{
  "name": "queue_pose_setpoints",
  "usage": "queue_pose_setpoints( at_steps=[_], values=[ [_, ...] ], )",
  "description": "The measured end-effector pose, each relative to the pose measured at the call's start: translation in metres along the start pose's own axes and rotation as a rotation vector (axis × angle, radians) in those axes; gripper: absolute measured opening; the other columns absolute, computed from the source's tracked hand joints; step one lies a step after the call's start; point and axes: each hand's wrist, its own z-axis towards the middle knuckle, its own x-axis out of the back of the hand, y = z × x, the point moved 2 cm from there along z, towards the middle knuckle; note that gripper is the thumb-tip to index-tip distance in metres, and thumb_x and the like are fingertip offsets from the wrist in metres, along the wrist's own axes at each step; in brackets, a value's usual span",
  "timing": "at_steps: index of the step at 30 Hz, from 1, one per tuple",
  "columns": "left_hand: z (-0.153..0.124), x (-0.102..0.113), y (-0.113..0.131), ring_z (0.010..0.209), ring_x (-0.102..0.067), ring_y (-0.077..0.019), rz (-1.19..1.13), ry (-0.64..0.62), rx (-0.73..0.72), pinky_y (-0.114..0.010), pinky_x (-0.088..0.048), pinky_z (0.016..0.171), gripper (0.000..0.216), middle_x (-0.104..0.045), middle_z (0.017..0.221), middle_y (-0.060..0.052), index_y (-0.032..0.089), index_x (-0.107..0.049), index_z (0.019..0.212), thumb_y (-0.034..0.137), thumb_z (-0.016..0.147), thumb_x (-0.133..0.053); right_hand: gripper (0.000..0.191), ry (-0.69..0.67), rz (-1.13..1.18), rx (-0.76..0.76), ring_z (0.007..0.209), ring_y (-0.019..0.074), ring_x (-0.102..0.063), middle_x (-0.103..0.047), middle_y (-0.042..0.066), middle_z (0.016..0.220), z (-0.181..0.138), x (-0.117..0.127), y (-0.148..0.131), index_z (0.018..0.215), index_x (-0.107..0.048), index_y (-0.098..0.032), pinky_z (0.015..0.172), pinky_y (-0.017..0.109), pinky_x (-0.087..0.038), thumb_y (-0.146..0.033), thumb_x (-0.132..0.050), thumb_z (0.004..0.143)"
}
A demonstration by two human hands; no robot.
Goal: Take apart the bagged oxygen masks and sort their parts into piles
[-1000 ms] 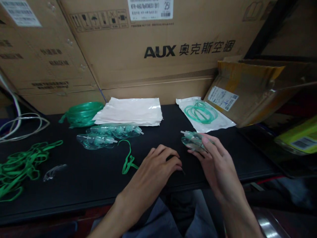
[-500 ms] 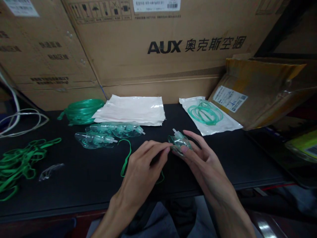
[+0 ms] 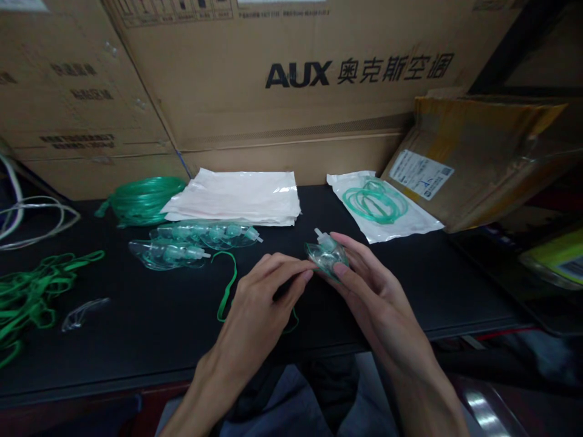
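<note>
My right hand (image 3: 364,291) holds a clear green oxygen mask (image 3: 325,254) above the black table (image 3: 136,328), fingers curled round it. My left hand (image 3: 264,303) pinches the end of a green elastic strap (image 3: 226,290) against the mask's left edge. The strap trails down to the left and loops under my left hand. Two rows of similar masks (image 3: 200,240) lie on the table to the left.
A stack of clear bags (image 3: 237,197) lies at the back, with a coil of green tubing (image 3: 141,200) to its left. A bagged tubing set (image 3: 380,206) lies at the right. Green straps (image 3: 31,297) are heaped far left. Cardboard boxes (image 3: 291,79) stand behind.
My right hand brought the mask leftward toward the middle. My left hand lifted from the table with the strap end and met the mask's edge.
</note>
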Motion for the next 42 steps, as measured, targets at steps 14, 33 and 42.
queue_pose_setpoints(
  at_steps=[14,33,42],
  values=[
    [-0.002,0.000,-0.002,0.085,-0.069,-0.0128,-0.026,0.006,0.007,-0.022,-0.053,0.078,0.012,-0.077,0.095,0.002,0.021,-0.077,0.103,0.015,0.095,-0.071,0.041,-0.043,-0.069,0.090,0.133,0.0219,-0.059,-0.064,0.001,0.143,-0.003,0.000,-0.001,0.130,-0.067,-0.033,0.112,0.034,-0.047,-0.025,-0.077,0.091],
    [-0.004,0.005,-0.004,0.083,-0.075,-0.0126,-0.226,-0.009,0.216,-0.019,-0.055,0.074,0.029,-0.081,0.096,0.004,0.027,-0.076,0.121,0.017,0.094,-0.071,0.043,-0.032,-0.132,0.194,0.106,0.0161,-0.075,-0.074,-0.003,0.114,-0.004,-0.009,0.002,0.116,-0.061,-0.033,0.093,0.024,-0.061,-0.016,-0.083,0.083],
    [-0.002,0.006,0.000,0.093,-0.077,-0.0132,-0.284,-0.021,0.273,-0.020,-0.055,0.084,0.037,-0.082,0.095,0.010,0.034,-0.066,0.128,0.025,0.093,-0.074,0.024,-0.096,-0.234,0.235,0.112,0.0124,-0.072,-0.070,-0.003,0.125,-0.008,-0.008,0.002,0.114,-0.066,-0.034,0.097,0.021,-0.057,-0.020,-0.071,0.095]
  ],
)
